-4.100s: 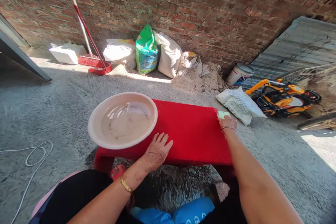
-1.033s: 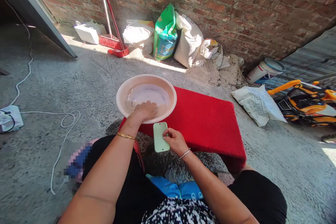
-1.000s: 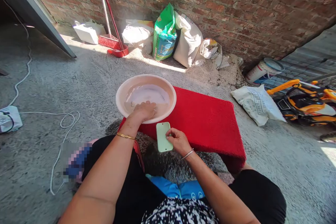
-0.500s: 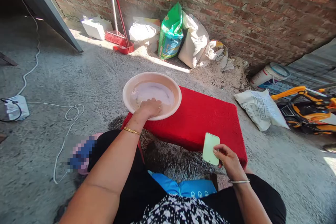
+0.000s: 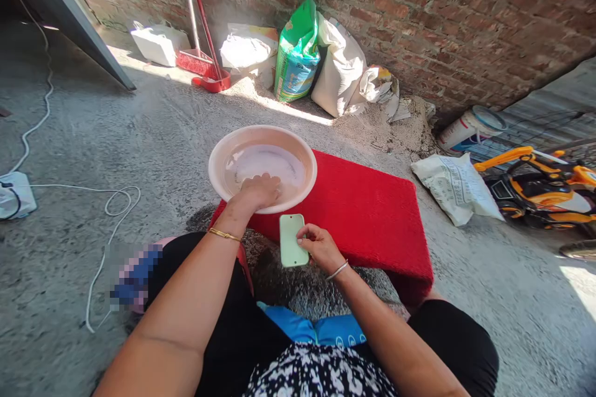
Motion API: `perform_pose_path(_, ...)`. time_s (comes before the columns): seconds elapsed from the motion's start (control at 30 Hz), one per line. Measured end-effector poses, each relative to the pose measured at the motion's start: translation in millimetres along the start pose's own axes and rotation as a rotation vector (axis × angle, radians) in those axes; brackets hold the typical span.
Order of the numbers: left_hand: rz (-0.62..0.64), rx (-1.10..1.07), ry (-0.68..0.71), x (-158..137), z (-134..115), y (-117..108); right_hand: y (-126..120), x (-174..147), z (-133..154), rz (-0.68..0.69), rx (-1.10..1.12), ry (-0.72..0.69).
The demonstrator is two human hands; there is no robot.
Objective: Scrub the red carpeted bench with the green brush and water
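Observation:
My left hand (image 5: 263, 191) is dipped into a pale pink basin (image 5: 215, 177) that holds cloudy water. Its fingers look apart and point down; their tips are hidden under the water. Just in front of the basin, my right hand (image 5: 323, 250) pinches a pale green flat plate (image 5: 291, 242) by its right edge, thumb against fingers. The plate has rounded corners and a small dark hole near each end. It is held up in the air, tilted towards me. The basin stands on the left end of a low table under a red cloth (image 5: 372, 211).
Along the brick wall stand a red broom and dustpan (image 5: 214, 80), a green sack (image 5: 298, 56) and a white sack (image 5: 339, 68). A yellow toy excavator (image 5: 549, 189) and a white bag (image 5: 459, 189) lie at right. A white cable (image 5: 109, 205) crosses the floor at left.
My right hand has carried the pale green plate leftward and a little up, from the table's right side to beside the basin. My left hand stays in the water.

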State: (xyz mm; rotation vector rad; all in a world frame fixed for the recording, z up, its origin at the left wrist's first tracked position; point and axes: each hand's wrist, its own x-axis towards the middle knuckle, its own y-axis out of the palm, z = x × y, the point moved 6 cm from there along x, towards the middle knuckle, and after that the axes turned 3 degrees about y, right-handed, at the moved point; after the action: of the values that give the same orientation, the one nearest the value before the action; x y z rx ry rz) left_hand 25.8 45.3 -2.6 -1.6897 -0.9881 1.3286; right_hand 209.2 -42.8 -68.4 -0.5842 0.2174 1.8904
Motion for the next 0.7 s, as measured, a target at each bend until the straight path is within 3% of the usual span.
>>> perform_pose_path(0.13, 0.014, 0.011, -0.004, -0.2, 0.3, -1.3, -90.5, -40.5, -36.8, -0.214, 0.015, 0.054)
perform_pose_path(0.3, 0.04, 0.01, -0.02, -2.5, 0.0, -3.9, -214.8, -116.7, -91.4, -0.592, 0.057, 0.108)
perform_pose_path(0.4, 0.046, 0.008, -0.025, -2.2, 0.3, -3.7, -256.5, -151.8, -107.4, -0.801, 0.078, 0.151)
perform_pose_path(0.47, 0.039, 0.003, -0.024, -0.8, 1.2, -2.6, -257.7, -157.3, -103.6, -0.858, 0.09, 0.132)
perform_pose_path(0.53, 0.031, 0.003, -0.025, 1.0, 2.6, -1.2, -234.4, -144.0, -90.4, -0.786, 0.098, 0.099)
perform_pose_path(0.7, 0.051, 0.044, -0.029, 3.4, 4.2, -0.2, -107.6, -70.5, -43.2, -0.298, 0.077, 0.033)
